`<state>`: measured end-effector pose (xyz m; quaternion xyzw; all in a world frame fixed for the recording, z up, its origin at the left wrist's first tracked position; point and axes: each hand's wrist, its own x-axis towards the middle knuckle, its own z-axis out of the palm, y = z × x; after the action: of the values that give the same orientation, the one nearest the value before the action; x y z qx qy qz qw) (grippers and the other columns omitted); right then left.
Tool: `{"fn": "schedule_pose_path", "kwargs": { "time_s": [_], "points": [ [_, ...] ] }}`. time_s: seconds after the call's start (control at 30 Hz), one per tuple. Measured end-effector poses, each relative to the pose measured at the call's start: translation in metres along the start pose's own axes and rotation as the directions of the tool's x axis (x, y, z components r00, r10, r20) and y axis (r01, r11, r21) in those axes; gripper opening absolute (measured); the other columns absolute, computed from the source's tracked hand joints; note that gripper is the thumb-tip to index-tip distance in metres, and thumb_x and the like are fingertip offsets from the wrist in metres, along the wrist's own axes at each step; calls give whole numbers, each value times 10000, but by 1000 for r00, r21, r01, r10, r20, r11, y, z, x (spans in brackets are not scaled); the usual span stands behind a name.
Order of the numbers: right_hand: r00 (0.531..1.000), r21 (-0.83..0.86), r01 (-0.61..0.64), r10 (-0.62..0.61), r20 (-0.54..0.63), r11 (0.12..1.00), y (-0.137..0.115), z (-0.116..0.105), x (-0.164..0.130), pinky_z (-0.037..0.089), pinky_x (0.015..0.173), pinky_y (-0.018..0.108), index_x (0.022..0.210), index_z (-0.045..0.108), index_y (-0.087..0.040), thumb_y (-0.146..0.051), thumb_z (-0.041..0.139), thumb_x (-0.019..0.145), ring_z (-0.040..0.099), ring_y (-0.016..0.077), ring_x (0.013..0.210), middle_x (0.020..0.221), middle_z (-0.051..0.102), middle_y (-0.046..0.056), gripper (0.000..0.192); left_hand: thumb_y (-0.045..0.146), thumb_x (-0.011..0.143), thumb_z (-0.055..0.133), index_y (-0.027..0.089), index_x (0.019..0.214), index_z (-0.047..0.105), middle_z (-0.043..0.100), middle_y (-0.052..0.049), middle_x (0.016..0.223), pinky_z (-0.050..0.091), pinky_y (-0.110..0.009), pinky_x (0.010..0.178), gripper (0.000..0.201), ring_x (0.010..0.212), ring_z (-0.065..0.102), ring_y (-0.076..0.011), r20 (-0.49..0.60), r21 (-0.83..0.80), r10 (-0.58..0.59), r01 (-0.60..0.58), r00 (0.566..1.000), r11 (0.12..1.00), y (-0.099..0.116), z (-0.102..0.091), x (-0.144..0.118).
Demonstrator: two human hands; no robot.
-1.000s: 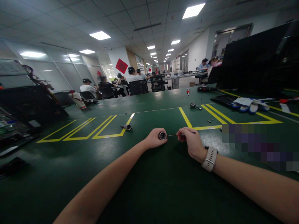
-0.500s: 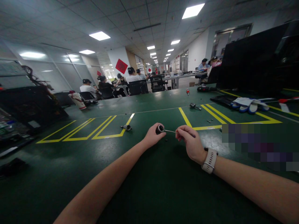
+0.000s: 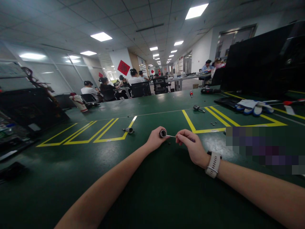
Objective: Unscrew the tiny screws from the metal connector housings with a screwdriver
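In the head view my left hand [image 3: 155,140] is closed around a dark metal cylinder [image 3: 163,134], its round hollow end turned toward me. My right hand [image 3: 189,144], with a pale watch strap at the wrist, grips a screwdriver [image 3: 171,136]. Its thin shaft points left, and the tip meets the right side of the cylinder; whether it sits in a hole I cannot tell. Most of the handle is hidden by my fingers. A tiny dark part [image 3: 169,143] lies on the table just below the shaft.
On the green table [image 3: 133,190], a metal tool part [image 3: 129,130] lies left and a similar one [image 3: 198,109] right, near yellow tape lines. Several small bits [image 3: 213,123] rest there. Gloves [image 3: 254,106] lie at right beside a dark monitor [image 3: 259,60]. People sit behind.
My right hand has moved slightly left, bringing the screwdriver closer to the cylinder. The cylinder has turned a little in my left hand.
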<state>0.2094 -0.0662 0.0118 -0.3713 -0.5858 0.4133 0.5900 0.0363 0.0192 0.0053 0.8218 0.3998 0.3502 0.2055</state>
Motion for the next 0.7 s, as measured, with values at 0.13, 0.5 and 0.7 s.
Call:
{"fn": "schedule_pose_path", "kwargs": {
  "time_s": [0.13, 0.5, 0.7],
  "points": [
    [997, -81, -13, 19, 70, 997, -3, 2, -1, 388, 615, 307, 725, 572, -192, -303, 518, 830, 497, 151, 655, 693, 557, -1, 161, 262, 723, 630, 159, 670, 505, 495, 34, 635, 350, -234, 560, 170, 599, 464, -113, 43, 56, 56, -58, 998, 997, 3, -1, -2],
    [990, -58, -84, 90, 110, 995, -6, 3, 0, 391, 635, 315, 708, 576, -191, -305, 520, 815, 500, 152, 665, 713, 572, 8, 166, 238, 734, 611, 161, 647, 503, 488, 34, 620, 338, -239, 581, 159, 594, 452, -111, -20, 187, 160, -154, 987, 970, 7, -1, -3],
    [983, 175, -154, 132, 130, 972, -2, 3, 2, 382, 621, 303, 706, 590, -188, -292, 563, 795, 496, 139, 655, 725, 585, 8, 140, 269, 717, 628, 160, 650, 477, 464, 40, 628, 347, -214, 551, 198, 576, 430, -93, -82, -30, 142, -145, 986, 989, 4, -2, -3]
  ]
}}
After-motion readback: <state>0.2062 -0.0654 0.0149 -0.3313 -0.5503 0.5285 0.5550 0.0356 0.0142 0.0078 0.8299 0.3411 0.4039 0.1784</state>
